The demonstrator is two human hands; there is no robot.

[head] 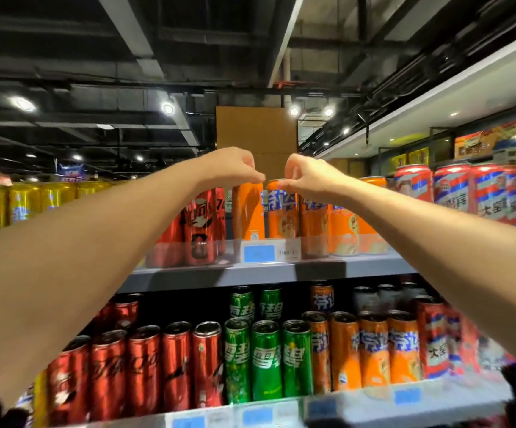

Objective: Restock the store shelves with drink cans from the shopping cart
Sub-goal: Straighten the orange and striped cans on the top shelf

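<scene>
Beside both hands' orange cans stand red cans.

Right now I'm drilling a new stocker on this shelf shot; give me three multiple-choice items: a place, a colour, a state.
1. Where do the green cans stand?
A upper shelf
B lower shelf
C cardboard box

2. What colour are the cans under both hands?
A orange
B gold
C green

3. What is the right hand doing?
A hanging idle
B pressing the price tag
C gripping a can top

Key: 1 B, they stand between red and orange cans below the upper shelf. 2 A, orange cans. 3 C, fingers curl on the rim; the left hand does likewise.
</scene>
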